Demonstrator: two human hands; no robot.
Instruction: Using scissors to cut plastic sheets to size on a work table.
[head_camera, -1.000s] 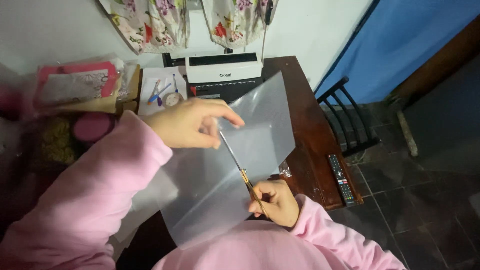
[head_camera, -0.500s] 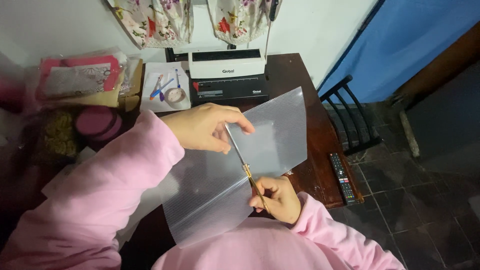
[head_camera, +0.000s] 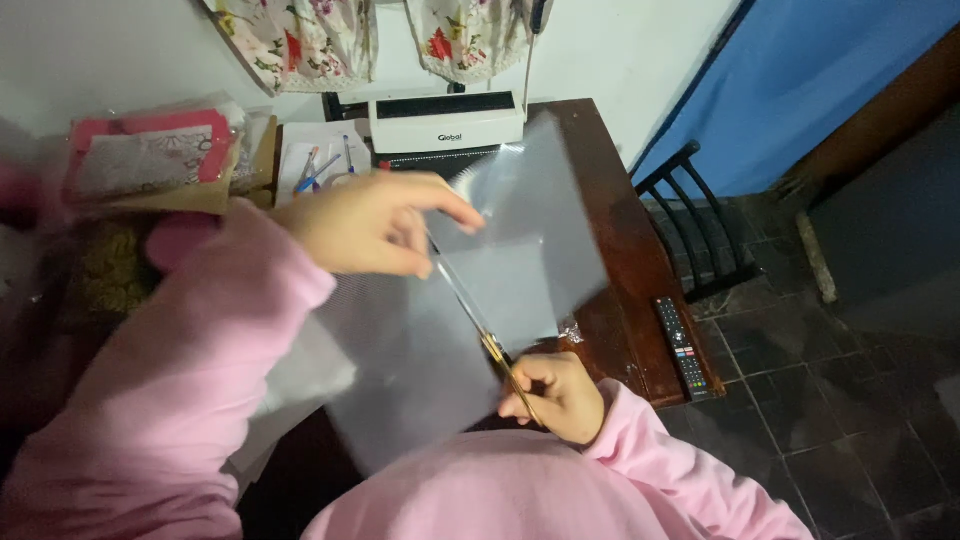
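Observation:
My left hand (head_camera: 375, 225) pinches the upper edge of a translucent plastic sheet (head_camera: 420, 350) and holds it up above the brown wooden table (head_camera: 620, 270). My right hand (head_camera: 555, 395) grips the gold-handled scissors (head_camera: 480, 320), whose long blades run up along a cut through the middle of the sheet. The part of the sheet to the right of the blades (head_camera: 540, 220) hangs apart and folds over. Both arms wear pink sleeves.
A white binding machine (head_camera: 445, 122) stands at the table's back edge, with a small box of pens (head_camera: 315, 165) and a pink-framed packet (head_camera: 150, 155) to its left. A remote control (head_camera: 680, 345) lies near the right edge. A black chair (head_camera: 695, 225) stands beside the table.
The scissors have cut further up the sheet. The right-hand part now hangs loose and folds over, and my left hand has lifted the sheet a little higher.

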